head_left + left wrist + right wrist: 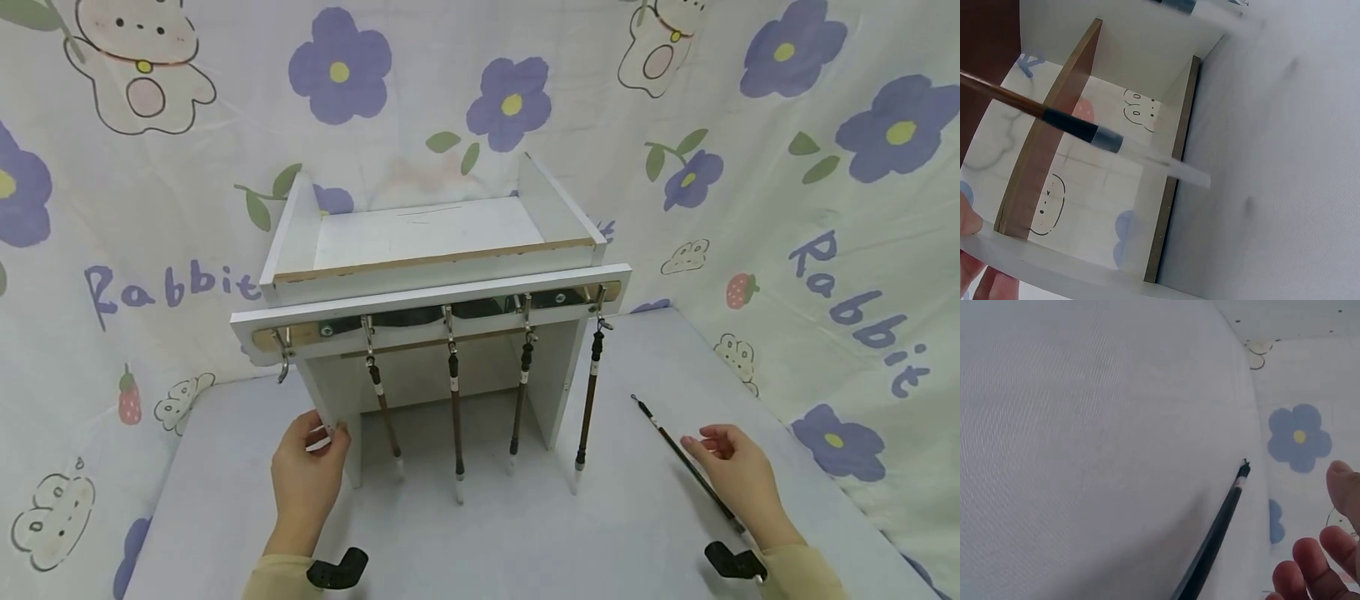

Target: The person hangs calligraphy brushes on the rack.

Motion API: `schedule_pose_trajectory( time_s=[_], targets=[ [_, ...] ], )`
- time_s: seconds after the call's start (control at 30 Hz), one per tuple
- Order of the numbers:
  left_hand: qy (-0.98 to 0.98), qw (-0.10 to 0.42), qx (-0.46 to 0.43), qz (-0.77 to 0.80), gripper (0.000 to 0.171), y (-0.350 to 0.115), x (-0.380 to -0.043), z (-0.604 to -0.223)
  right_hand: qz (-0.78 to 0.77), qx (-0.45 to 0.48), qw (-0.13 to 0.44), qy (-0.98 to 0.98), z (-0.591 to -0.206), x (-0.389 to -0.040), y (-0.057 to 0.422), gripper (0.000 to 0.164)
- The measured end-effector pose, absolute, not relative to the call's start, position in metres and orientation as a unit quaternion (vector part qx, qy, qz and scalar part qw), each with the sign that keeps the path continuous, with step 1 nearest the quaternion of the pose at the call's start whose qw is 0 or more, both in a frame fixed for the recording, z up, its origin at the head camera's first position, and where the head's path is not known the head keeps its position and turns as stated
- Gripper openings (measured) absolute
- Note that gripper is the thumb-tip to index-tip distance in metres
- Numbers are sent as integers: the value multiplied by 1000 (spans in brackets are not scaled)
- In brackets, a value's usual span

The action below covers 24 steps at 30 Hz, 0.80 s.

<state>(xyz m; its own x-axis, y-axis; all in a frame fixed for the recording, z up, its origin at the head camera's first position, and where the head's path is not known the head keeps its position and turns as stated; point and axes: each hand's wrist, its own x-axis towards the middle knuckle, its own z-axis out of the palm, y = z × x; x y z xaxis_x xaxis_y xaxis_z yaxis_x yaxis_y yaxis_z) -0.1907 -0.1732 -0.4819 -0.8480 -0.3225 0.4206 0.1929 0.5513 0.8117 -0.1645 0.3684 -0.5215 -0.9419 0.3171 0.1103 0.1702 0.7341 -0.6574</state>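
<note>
My left hand (307,483) grips the edge of the left side panel of a white wooden shelf (442,287), with the thumb on one face and fingers on the other. Several brown-handled calligraphy brushes (456,425) with clear tip caps hang from the metal hooks along its front board. The leftmost hook (283,362) is bare. In the left wrist view, one capped brush (1016,100) crosses close to the camera. On the right, another brush (686,462) lies slantwise on the table. My right hand (738,475) hovers beside it, fingers loosely curled and holding nothing.
The white table (495,550) runs back under the shelf to a wall cloth (675,250) printed with purple flowers and rabbits. The shelf has an open upper tray (435,229). A black wrist mount (337,569) sits at each wrist.
</note>
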Motion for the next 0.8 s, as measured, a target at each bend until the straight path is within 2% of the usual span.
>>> schedule_pose_trajectory(
  time_s=[0.17, 0.3, 0.43, 0.6, 0.8],
  targets=[
    [-837, 259, 47, -479, 24, -175, -189, -483, 346, -137, 52, -927, -532, -171, 376, 65],
    [-836, 267, 42, -477, 23, -175, -190, -483, 353, -155, -2, -923, -538, -174, 378, 72],
    [-834, 280, 33, -473, 23, -175, -191, -483, 353, -165, -32, -921, -543, -176, 379, 69],
    [-836, 286, 32, -468, 23, -175, -192, -483, 327, -161, -40, -931, -550, -180, 380, 59],
    [-834, 281, 29, -474, 22, -175, -194, -485, 277, -146, -18, -949, -557, -183, 378, 41]
  ],
)
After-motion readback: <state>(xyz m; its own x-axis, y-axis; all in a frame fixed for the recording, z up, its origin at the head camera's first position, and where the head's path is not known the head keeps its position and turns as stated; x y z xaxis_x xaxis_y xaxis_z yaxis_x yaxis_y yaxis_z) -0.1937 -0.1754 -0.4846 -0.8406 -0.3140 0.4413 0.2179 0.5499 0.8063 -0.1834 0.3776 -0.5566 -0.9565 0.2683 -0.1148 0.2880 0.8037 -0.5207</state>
